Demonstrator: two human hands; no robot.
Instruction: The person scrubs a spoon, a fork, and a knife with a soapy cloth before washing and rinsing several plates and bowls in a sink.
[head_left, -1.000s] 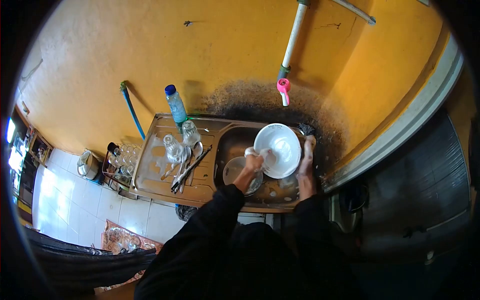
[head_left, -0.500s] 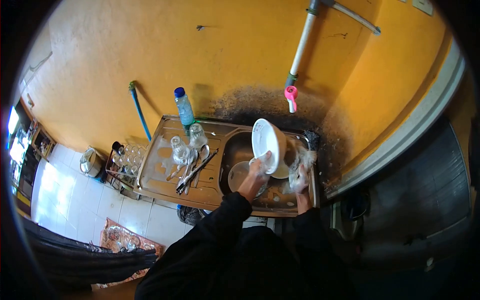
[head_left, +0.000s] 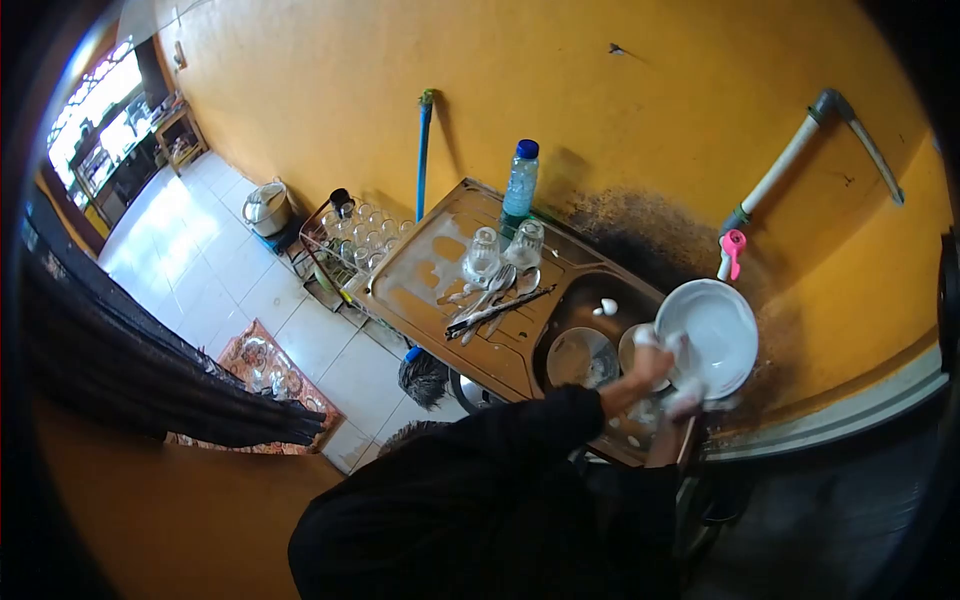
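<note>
A white bowl point(head_left: 722, 330), wet with suds inside, is tilted over the right end of the metal sink point(head_left: 566, 308). My left hand point(head_left: 652, 362) is closed at the bowl's left rim, with foam on the fingers. Below it, my right hand point(head_left: 684, 406) is at the bowl's lower edge; motion smears its fingers, and whatever it may hold is hidden. A translucent round dish point(head_left: 580, 357) lies in the basin, and another pale dish point(head_left: 630, 350) is partly covered by my left hand.
On the drainboard point(head_left: 420, 262) are two upturned glasses point(head_left: 484, 252), several spoons and forks point(head_left: 497, 286) and a blue-capped bottle point(head_left: 521, 180). A pink-handled tap point(head_left: 733, 252) hangs by the bowl. A rack of glasses point(head_left: 362, 236) stands left of the sink.
My view has swung left, shifting the sink rightward in the picture. The bowl has moved toward the sink's right end and turned its inside toward me. Both hands moved with it.
</note>
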